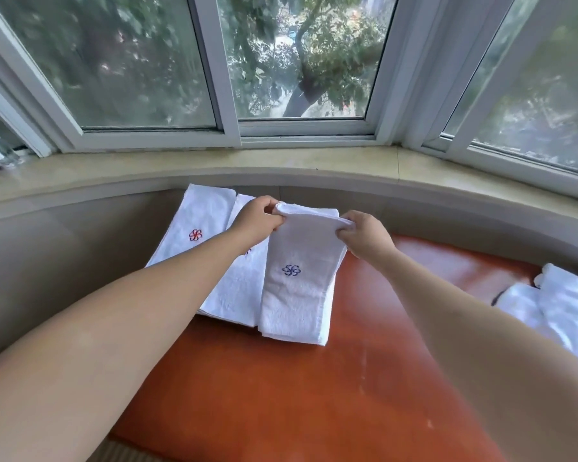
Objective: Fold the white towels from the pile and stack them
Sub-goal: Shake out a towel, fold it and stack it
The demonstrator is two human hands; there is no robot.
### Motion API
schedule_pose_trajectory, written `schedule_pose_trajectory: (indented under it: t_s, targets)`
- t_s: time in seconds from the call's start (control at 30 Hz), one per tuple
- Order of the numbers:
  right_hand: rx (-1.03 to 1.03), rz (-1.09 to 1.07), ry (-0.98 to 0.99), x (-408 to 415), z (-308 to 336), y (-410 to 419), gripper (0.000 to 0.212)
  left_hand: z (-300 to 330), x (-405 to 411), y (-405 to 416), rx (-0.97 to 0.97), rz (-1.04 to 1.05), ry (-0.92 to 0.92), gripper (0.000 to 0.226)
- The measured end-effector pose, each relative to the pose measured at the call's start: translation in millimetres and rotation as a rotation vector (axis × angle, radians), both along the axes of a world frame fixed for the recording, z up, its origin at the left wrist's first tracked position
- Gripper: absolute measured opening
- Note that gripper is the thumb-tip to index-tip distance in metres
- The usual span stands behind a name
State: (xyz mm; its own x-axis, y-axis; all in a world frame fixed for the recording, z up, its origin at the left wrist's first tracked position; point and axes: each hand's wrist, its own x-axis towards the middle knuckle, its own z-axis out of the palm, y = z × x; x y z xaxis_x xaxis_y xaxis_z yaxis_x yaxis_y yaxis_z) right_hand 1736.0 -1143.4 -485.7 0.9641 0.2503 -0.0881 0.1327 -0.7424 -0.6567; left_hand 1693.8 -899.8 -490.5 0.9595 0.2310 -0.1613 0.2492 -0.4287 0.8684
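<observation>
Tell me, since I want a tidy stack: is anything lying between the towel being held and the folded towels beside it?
Nothing visible. Both the left hand and right hand pinch the blue-logo towel, which already overlaps the folded towels on the orange surface.

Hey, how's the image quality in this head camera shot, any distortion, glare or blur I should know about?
Head view: wide-angle lens bows the windowsill and window frames into curves; soft daylight from the windows, no hard shadows; the unfolded pile at the right edge is overexposed, texture lost; pale sheen on the orange surface; the towel gripped by the left hand and right hand is sharp, blue emblem readable.
</observation>
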Motion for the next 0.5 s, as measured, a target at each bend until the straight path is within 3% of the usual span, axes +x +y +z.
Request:
schedule_pose_trajectory:
  t_s: [0.2,0.5]
  targets:
    - [0.037,-0.095,0.064,62.0,-38.5,18.2,0.031,-33.5,64.5,20.4,-0.007,-0.018,0.06,0.012]
    - [0.031,-0.198,0.157,145.9,-116.8,44.0,0.028,-114.2,164.9,45.5,0.015,-0.096,0.207,0.007]
